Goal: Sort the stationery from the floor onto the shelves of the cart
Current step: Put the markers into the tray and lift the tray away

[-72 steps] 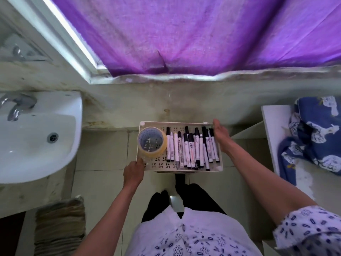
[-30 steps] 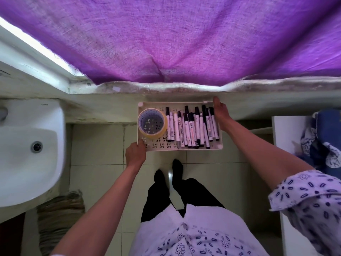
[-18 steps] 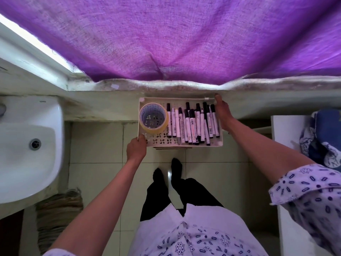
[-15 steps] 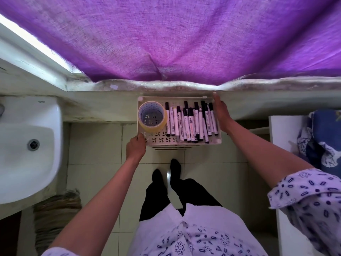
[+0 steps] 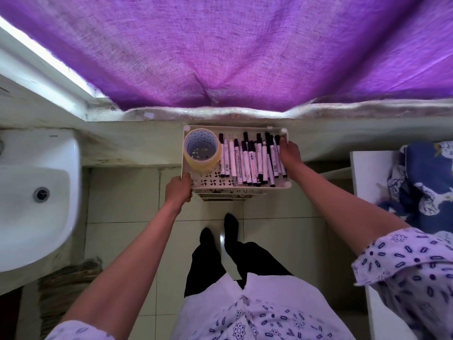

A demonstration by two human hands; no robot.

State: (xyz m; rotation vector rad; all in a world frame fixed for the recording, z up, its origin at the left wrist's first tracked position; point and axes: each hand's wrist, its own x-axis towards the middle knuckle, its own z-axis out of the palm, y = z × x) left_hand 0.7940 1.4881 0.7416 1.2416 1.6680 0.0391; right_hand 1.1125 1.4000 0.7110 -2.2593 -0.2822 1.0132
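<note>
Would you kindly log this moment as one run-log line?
left hand: grips cart front-left corner | right hand: on markers, right side | tape roll: top shelf, left

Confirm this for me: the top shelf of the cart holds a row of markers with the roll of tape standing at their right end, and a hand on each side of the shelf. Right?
Not quite. The head view shows the roll of tape at the left end of the markers, not the right. The rest stands: they lie in a row on the cart's top shelf, with the left hand at its left front corner and the right hand at its right side.
</note>
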